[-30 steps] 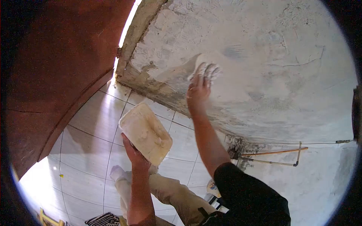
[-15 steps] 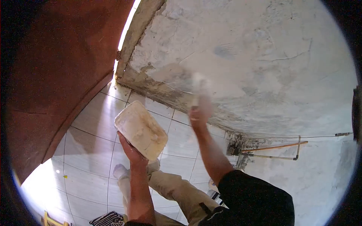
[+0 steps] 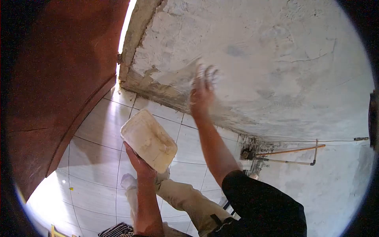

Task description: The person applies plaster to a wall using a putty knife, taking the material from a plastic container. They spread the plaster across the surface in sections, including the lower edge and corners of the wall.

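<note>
Nearest the camera are the black sleeve (image 3: 264, 205) of the right arm and a bent leg in beige trousers (image 3: 185, 201). A foot in a pale sock (image 3: 128, 181) rests on the tiled floor (image 3: 94, 150). A striped cloth (image 3: 116, 230) lies at the floor's near edge.

The left hand (image 3: 139, 162) comes up from below and is closed around the lower end of a rectangular tub (image 3: 148, 140), with the thumb over its rim. The tub is caked inside and out with pale plaster. It is held tilted in the air above the floor tiles, open side up and towards the wall, just above the knee and clear of the floor.

Further out, the right hand (image 3: 202, 91) is raised against the wall (image 3: 276, 59). Its palm is flat to the surface and its fingers are spread and smeared white. It grips nothing — it rests on a fresh, lighter patch of plaster just above the wall's rough, dark bottom edge, where wall meets floor. The fingertips are slightly blurred.

The rest of the wall is grey-white, uneven and cracked. Along its foot, to the right, thin pipes (image 3: 292, 151) run near a dark, crumbled spot. At the far left stands a red-brown door (image 3: 59, 71) — daylight shows in the narrow gap between it and the wall's bare edge.
</note>
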A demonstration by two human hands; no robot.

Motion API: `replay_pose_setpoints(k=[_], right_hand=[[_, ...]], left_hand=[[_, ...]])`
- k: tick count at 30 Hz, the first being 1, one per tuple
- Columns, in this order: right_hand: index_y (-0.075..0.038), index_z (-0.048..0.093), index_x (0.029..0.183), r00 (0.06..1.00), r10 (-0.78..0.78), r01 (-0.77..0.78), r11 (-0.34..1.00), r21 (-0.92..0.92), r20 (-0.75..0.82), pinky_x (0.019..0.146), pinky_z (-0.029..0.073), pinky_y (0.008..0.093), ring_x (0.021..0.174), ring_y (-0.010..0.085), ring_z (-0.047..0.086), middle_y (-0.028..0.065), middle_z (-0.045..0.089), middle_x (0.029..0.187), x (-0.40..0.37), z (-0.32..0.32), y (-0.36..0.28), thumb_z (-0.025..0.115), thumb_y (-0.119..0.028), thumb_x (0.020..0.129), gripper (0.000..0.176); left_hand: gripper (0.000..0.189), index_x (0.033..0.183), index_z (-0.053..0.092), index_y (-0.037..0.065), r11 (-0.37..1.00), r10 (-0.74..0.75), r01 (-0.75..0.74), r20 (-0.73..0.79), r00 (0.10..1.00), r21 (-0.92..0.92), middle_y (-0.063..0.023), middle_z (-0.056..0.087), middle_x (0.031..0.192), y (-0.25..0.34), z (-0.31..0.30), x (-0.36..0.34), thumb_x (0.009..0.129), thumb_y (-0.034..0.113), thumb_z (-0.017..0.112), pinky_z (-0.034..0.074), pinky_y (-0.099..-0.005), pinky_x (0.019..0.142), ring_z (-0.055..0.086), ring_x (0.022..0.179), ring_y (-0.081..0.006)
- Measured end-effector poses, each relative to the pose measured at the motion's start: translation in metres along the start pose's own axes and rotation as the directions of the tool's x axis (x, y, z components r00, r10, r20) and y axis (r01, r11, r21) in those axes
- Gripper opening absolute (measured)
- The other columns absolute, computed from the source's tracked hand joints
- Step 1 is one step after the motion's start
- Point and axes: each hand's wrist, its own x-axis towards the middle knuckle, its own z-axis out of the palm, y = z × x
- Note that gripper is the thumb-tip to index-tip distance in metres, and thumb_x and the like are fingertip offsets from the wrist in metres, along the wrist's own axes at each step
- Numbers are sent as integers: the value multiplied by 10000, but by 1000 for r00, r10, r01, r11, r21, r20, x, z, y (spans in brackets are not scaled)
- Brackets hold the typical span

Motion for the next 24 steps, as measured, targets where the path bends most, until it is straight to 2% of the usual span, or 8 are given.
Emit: replay_pose_setpoints(k=[7, 9, 10, 14, 18, 21, 22, 24], right_hand=[[-107, 521, 1200, 946, -12, -38, 988, 147, 324, 944, 383, 442, 1122, 424, 458, 240, 480, 1231, -112, 63, -12, 523, 32, 666, 551], [-123, 563, 1131, 657, 169, -481, 844, 236, 735, 902, 408, 439, 1080, 391, 496, 197, 517, 1206, -126, 52, -8, 515, 29, 667, 490], [-123, 563, 1131, 664, 168, -472, 850, 235, 728, 902, 408, 439, 1080, 391, 496, 197, 517, 1206, -117, 37, -10, 515, 29, 667, 490], [-113, 582, 1134, 988, -45, 29, 994, 103, 150, 912, 430, 420, 1126, 358, 495, 172, 520, 1218, -28, -58, -21, 467, -88, 811, 344], [-49, 523, 1214, 976, -33, 46, 997, 55, -215, 1004, 348, 440, 1212, 308, 431, 135, 502, 1260, 56, -123, -22, 509, 7, 767, 451], [-42, 526, 1212, 940, -70, 76, 997, 7, -334, 981, 367, 442, 1204, 319, 439, 129, 499, 1266, 95, -124, -20, 483, 56, 746, 478], [-40, 504, 1231, 973, 178, -167, 983, 80, -147, 970, 379, 423, 1204, 330, 436, 137, 478, 1287, 90, -112, -19, 479, 100, 696, 553], [-37, 486, 1244, 983, 85, -86, 996, 2, -161, 972, 379, 413, 1213, 330, 427, 146, 470, 1292, 94, -86, -22, 501, 95, 673, 587]], left_hand=[[571, 1306, 326, 121, 997, 49, -47, -29, 998, 67, -94, 414, 1246, 7, -6, 3, 914, 532, 269, 399, -415, 942, 442, 1137, -253], [580, 1306, 320, 127, 995, -43, 41, -29, 999, -89, -99, 415, 1241, 6, -6, 3, 904, 544, 294, 408, -440, 935, 447, 1132, -274], [579, 1310, 317, 129, 999, -15, 15, 3, 1000, -47, -102, 411, 1249, 6, -2, 2, 905, 542, 290, 407, -439, 938, 441, 1140, -278], [576, 1320, 307, 131, 999, 18, -15, 64, 998, -47, -107, 403, 1261, 2, -5, 4, 911, 536, 275, 403, -434, 947, 424, 1163, -281], [576, 1324, 302, 133, 989, -33, 39, 47, 998, -143, -106, 403, 1258, 1, -8, 2, 914, 536, 262, 401, -432, 951, 419, 1170, -279], [575, 1326, 300, 133, 998, 28, -24, 71, 997, -55, -102, 403, 1260, 2, -13, -1, 917, 534, 255, 401, -435, 949, 418, 1172, -278], [585, 1319, 320, 112, 996, -11, 16, 56, 998, -92, -99, 416, 1260, 1, -18, 0, 917, 533, 257, 391, -414, 952, 430, 1161, -265], [596, 1312, 340, 91, 988, -54, 59, 38, 998, -141, -97, 430, 1261, -2, -21, 0, 918, 531, 260, 380, -394, 955, 441, 1151, -252]])
